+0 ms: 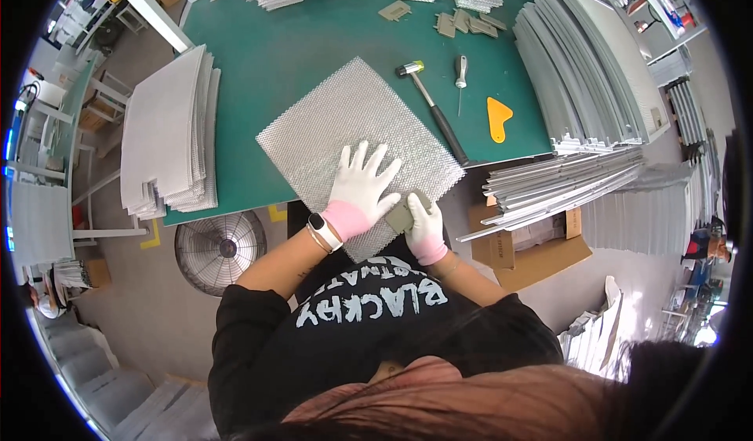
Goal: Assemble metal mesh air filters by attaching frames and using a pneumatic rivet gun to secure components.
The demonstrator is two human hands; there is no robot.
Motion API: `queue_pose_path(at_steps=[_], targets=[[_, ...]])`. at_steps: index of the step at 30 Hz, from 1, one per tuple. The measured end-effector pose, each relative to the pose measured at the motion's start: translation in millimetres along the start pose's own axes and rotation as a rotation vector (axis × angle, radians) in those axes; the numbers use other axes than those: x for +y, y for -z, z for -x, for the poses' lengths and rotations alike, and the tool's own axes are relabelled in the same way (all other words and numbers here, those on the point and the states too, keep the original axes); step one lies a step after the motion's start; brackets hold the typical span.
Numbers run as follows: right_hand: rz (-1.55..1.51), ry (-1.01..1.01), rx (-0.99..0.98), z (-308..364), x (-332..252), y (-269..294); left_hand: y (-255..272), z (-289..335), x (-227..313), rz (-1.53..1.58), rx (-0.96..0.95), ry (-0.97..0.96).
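1. At the left, a stack of pale panels (166, 116) lies along the side of the green worktop (235, 57), probably to leave the middle free for handling; its edges are roughly lined up.
2. In the middle lies the mesh panel (333, 123), turned cornerwise, its near corner jutting past the worktop's near edge toward the person's body. That overhang seems to let a hand reach its rim from both faces.
3. The left hand (359, 186), gloved, rests flat on the mesh panel with fingers spread wide; its grip holds nothing. The broad palm likely keeps the sheet from sliding.
4. Just right of it, the olive plastic piece (399, 220) sits at the panel's near-right edge.
5. The right hand (426, 233), also gloved, has its grip closed on the olive plastic piece, thumb on top; the fingers beneath are hidden. The pinch looks meant to steady the piece against the rim.
6. Farther right, the hammer (445, 130), screwdriver (461, 72) and yellow scraper (498, 119) lie apart, presumably for easy pick-up by the right hand. Loose olive pieces (461, 24) wait at the far side.
7. At the far right, upright panels (576, 65) stand packed together, perhaps to save room.
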State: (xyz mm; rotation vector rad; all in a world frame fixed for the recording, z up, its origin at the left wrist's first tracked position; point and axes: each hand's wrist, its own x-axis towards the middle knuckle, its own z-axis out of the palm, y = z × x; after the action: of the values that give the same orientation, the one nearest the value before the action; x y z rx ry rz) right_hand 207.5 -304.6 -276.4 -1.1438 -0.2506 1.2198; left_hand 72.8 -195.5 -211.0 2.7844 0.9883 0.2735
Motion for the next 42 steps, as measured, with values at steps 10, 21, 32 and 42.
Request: queue_pose_path(at_steps=[10, 21, 32, 42], targets=[[0.860, -0.284, -0.741, -25.4, -54.9, -13.4, 12.1, -26.7, -74.1, -0.038, -0.054, -0.158], [2.342, 0.069, -0.631, -12.5, -83.4, 161.2, -26.9, 60.0, -7.5, 0.870, -0.178, -0.391], [0.908, 0.472, -1.023, 51.6, -47.4, -16.8, -32.1, 25.3, 33.5, 1.234, 0.323, 0.009], [-0.470, 0.586, 0.061, 9.5, -225.4, 174.8, 106.1, 139.7, -103.0, 1.096, 1.245, 0.074]])
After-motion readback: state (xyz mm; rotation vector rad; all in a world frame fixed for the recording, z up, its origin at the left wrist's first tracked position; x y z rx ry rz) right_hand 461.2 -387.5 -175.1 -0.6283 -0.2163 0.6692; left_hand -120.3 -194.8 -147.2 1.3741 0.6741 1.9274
